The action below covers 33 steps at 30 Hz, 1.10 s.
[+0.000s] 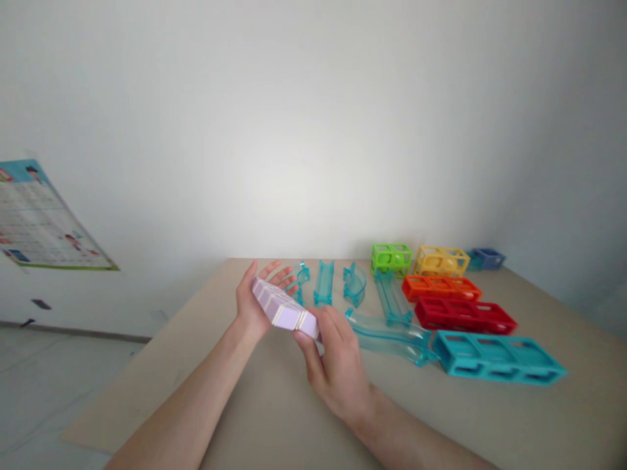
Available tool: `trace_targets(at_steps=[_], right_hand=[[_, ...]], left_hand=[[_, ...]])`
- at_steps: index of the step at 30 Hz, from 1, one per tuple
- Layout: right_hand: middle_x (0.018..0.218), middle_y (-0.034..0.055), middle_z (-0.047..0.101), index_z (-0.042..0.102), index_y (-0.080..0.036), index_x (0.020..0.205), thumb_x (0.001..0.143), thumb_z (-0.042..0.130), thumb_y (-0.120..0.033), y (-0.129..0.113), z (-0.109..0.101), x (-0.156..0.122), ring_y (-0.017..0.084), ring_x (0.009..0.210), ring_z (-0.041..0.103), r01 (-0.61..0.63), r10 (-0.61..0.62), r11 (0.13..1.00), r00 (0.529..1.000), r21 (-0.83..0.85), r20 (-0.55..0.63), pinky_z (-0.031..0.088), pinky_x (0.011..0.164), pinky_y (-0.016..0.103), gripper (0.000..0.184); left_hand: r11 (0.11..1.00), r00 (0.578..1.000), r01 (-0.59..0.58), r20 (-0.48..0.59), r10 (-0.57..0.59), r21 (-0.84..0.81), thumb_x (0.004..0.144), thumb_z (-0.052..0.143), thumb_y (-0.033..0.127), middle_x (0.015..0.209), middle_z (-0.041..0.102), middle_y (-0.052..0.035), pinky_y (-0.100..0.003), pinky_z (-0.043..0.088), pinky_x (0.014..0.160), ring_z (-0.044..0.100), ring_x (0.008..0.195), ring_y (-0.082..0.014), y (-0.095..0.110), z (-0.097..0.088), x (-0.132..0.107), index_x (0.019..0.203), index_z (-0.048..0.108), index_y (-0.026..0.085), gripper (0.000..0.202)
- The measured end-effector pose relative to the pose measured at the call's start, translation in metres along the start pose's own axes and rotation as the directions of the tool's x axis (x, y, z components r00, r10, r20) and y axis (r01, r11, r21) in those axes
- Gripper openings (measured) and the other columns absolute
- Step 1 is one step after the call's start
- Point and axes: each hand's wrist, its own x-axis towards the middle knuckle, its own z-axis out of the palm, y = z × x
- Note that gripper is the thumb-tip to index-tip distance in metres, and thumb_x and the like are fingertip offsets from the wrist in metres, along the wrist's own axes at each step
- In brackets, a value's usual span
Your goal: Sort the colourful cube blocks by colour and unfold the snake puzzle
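Note:
Both my hands hold a pale purple stack of square tiles (283, 309) a little above the tan table (255, 418). My left hand (251, 304) cups its far end, fingers spread behind it. My right hand (336, 365) grips its near end with thumb and fingers. Just beyond the stack lie several clear teal track pieces (324, 282), straight and curved, and a long wavy teal track piece (390, 337) lies to the right of my right hand.
Frame blocks lie at the right: green (390, 258), yellow (441, 261), orange (441, 287), red (465, 316), a long teal one (497, 358), and a blue one (486, 258) at the back. A wall stands behind; a poster (39, 222) hangs left.

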Motion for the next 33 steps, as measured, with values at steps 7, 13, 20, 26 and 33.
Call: trace_targets(at_steps=[7,13,20,26,33], right_hand=[[0.060,-0.0033,0.041,0.055,-0.018,0.082,0.089,0.043,-0.057,0.009,0.012,-0.003,0.011,0.050,0.036,-0.525,0.367,0.515,0.850,0.678,0.379,0.026,0.048,0.024,0.041],[0.055,-0.0080,0.032,0.054,-0.017,0.082,0.085,0.049,-0.057,0.012,0.019,-0.003,0.005,0.039,0.023,-0.804,0.117,-0.274,0.517,0.528,0.848,0.015,0.041,0.021,0.040],[0.057,-0.0069,0.039,0.054,-0.015,0.080,0.079,0.061,-0.044,0.011,0.024,-0.005,0.004,0.040,0.027,-0.779,0.191,-0.307,0.512,0.546,0.837,0.018,0.040,0.020,0.030],[0.052,-0.0048,0.045,0.057,-0.015,0.086,0.083,0.051,-0.051,0.014,0.028,-0.006,0.008,0.038,0.036,-0.820,0.165,-0.253,0.486,0.514,0.858,0.029,0.039,0.021,0.037],[0.049,-0.0082,0.033,0.054,-0.018,0.080,0.085,0.046,-0.046,0.018,0.018,-0.004,0.006,0.037,0.020,-0.834,0.049,-0.383,0.411,0.398,0.910,0.016,0.036,0.019,0.029]], left_hand=[[0.996,0.972,0.081,0.221,-0.073,-0.029,0.088,0.046,0.035,0.075,0.065,-0.0070,-0.027,0.047,0.054,0.057,0.055,-0.0143,0.015,-0.024,0.013,0.085,0.065,0.012,0.030],[0.984,0.916,0.099,0.373,-0.149,0.150,0.085,0.046,0.050,0.086,0.066,-0.0121,-0.039,0.051,0.069,0.063,0.077,-0.0249,-0.007,-0.014,-0.004,0.078,0.066,0.015,0.040],[0.983,0.858,0.102,0.486,-0.165,0.153,0.092,0.033,0.038,0.043,0.039,-0.0014,-0.033,0.047,0.055,0.046,0.037,-0.0142,-0.026,-0.004,-0.015,0.045,0.045,0.019,0.052],[0.987,0.922,0.156,0.351,-0.163,0.049,0.092,0.034,0.034,0.044,0.038,-0.0003,-0.028,0.040,0.047,0.038,0.034,-0.0115,-0.023,-0.005,-0.007,0.046,0.043,0.019,0.049],[0.987,0.917,0.050,0.385,-0.107,0.155,0.090,0.038,0.043,0.044,0.044,-0.0034,-0.032,0.046,0.057,0.049,0.046,-0.0166,-0.027,-0.007,-0.005,0.045,0.050,0.018,0.053]])
